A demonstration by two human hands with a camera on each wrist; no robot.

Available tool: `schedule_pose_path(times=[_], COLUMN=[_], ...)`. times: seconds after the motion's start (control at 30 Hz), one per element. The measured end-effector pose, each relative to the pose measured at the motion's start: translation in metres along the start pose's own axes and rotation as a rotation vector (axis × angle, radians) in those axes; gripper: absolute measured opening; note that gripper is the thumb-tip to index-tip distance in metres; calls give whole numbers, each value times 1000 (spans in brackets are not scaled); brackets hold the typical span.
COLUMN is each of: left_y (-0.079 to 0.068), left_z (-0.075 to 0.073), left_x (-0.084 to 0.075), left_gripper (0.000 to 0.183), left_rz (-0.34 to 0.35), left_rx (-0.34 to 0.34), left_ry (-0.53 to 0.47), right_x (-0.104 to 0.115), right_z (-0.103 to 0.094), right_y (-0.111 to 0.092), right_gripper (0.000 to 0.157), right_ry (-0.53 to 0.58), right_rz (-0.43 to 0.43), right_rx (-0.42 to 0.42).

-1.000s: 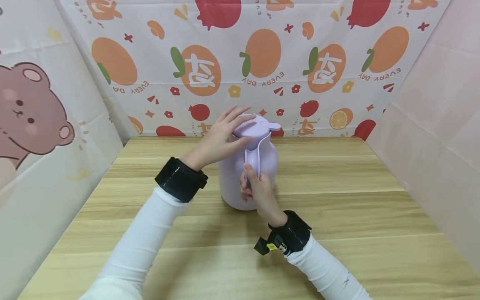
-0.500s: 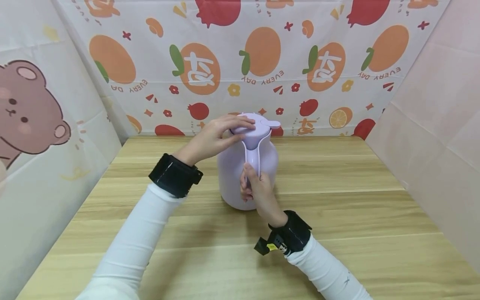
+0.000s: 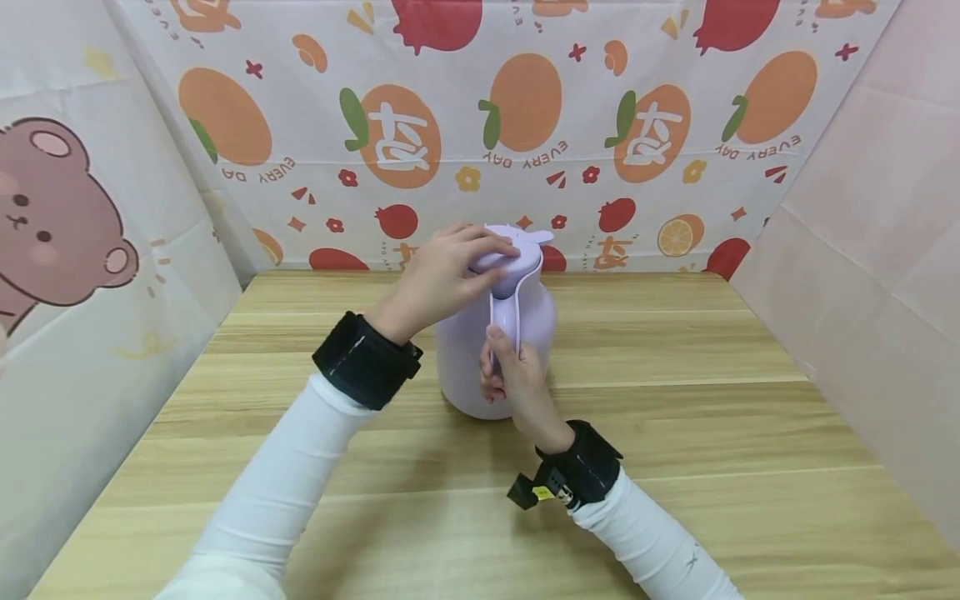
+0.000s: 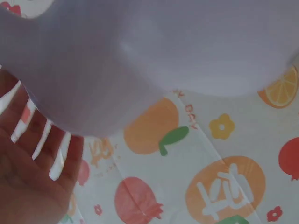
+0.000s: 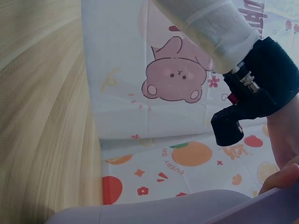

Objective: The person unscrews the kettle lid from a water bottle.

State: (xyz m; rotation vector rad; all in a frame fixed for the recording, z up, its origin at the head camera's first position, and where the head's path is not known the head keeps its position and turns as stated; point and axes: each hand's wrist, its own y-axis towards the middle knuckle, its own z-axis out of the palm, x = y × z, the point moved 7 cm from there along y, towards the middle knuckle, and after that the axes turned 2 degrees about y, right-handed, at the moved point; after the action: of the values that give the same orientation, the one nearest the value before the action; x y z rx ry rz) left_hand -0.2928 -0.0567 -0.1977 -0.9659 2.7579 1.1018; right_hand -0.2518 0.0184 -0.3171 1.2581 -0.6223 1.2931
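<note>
A lilac thermos jug (image 3: 465, 367) stands upright on the wooden table. Its round lid (image 3: 517, 267) has a small lever (image 3: 542, 237) pointing right and back. My left hand (image 3: 438, 279) grips the lid from the left, fingers over its top and thumb on the near side. My right hand (image 3: 528, 392) holds the jug's handle (image 3: 505, 315), thumb up along it. In the left wrist view the lilac jug's blurred surface fills the top, with the left hand (image 4: 37, 172) beside it. The right wrist view catches only the jug's side (image 5: 163, 210) and part of the right hand.
The wooden table (image 3: 675, 400) extends around the jug. Right behind it hangs a fruit-print cloth (image 3: 465, 167). A cloth with a bear (image 3: 63, 221) closes off the left side, and a pale cloth (image 3: 877, 250) the right.
The left hand's spread fingers have drawn in around the lid. The lid has turned a little anticlockwise, its lever swinging backward. The right hand and the jug's body have stayed put.
</note>
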Motion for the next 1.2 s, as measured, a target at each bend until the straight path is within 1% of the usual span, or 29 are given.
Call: schedule_pose_path(times=[0.1,0.2,0.4,0.53,0.63,0.77,0.83,0.9,1.03,1.1,1.2], left_y=[2,5,9,10,7,1,-2,-5,-6,-4,-3], left_z=[2,3,6,6,6,-2,-6,-8,-10,-10,-11], left_x=[-4,-5,-6,-6,-3,6,12,18,25,27,28], left_gripper=[22,21,23,24,28,28,23,20,19,20,22], left_rz=[0,0,-10,-13,-18,-24,-19,5,51,62,54], left_rx=[-18,-48,-86,-84,-48,-18,-23,-27,-39,-47,-55], left_ry=[73,117,140,145,101,-25,-85,-130,-193,-210,-212], right_x=[-1,-1,-1,-1,-1,-1,-1,-2,-1,1,3], right_z=[0,0,-1,-1,-1,-1,-1,-1,-3,-3,-2], right_y=[1,1,2,3,4,3,3,3,4,5,7], right_gripper=[44,45,47,47,49,48,46,45,44,43,43], right_ry=[-6,-15,-20,-18,-12,-6,-5,-6,-13,-13,-10], right_rz=[4,2,4,6,4,7,9,14,14,7,-6], right_rx=[-2,2,8,7,9,10,11,7,-4,-3,8])
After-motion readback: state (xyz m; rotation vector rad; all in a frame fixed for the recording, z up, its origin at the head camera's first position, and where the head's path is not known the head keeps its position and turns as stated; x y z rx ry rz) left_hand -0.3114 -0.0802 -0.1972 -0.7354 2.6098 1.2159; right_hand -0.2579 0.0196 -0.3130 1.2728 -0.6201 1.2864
